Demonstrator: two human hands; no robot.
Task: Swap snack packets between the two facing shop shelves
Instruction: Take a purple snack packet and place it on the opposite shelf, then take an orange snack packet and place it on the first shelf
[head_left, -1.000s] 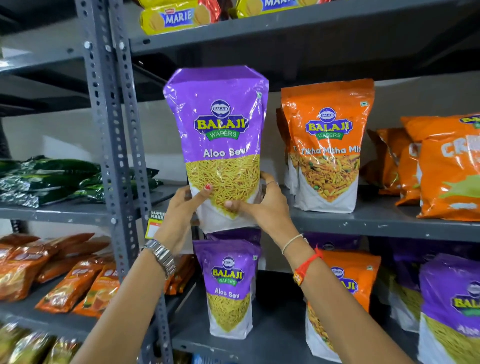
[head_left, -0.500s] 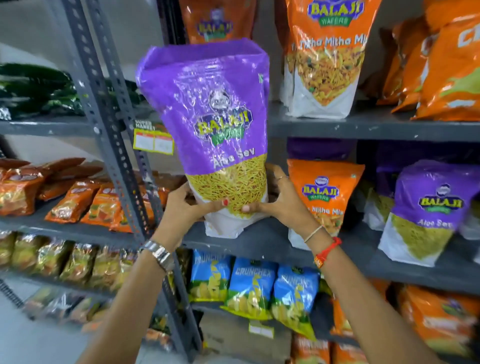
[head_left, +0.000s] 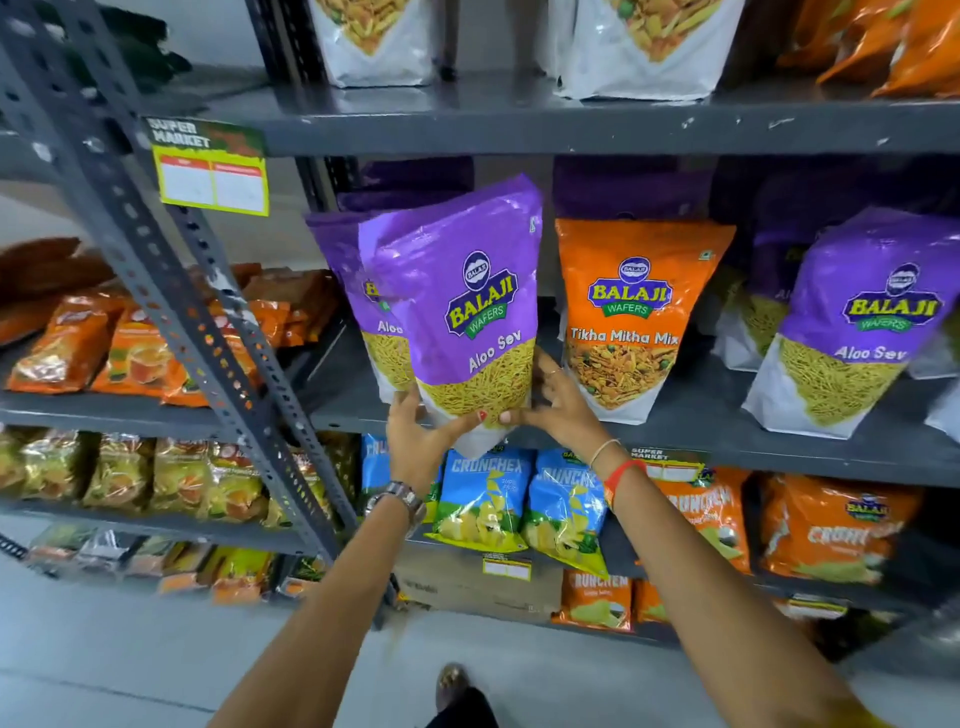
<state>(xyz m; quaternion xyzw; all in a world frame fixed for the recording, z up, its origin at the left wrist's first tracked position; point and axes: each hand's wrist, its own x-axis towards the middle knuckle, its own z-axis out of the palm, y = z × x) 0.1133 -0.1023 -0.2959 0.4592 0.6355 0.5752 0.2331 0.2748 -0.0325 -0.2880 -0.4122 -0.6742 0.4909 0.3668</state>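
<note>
Held Aloo Sev packet (head_left: 467, 312): purple Balaji pouch, upright but tilted, at the front lip of the middle shelf (head_left: 696, 421); its base sits at or just over the shelf edge; we cannot tell whether it touches the board, since the hands cover it
Left hand (head_left: 415, 441): we see it gripping the lower left corner, thumb laid across the front, fingers curled behind
Right hand (head_left: 561, 410): it grips the lower right corner, thumb tip on the front near the other thumb, fingers wrapped round the edge
Nearest neighbours: rear Aloo Sev packet (head_left: 353, 291) stands just behind and to the left, partly covered by the held one; Tikha Mitha Mix packet (head_left: 628, 322), orange, stands just beside on the right
Further out: far Aloo Sev packet (head_left: 852, 332) leans well to the right on the same shelf; blue Crunchex packets (head_left: 483, 499) fill the shelf below
Step in hand: we judge this to be the placing half of a swap; the pouch is being set among its own kind
Next move: we think it calls for pushing the base back onto the board, into the gap between the rear purple pouch and the orange one; then righting it so it stands; both hands let go only once it is steady
Risk: we judge a pouch left leaning on the lip could tip forward
</note>
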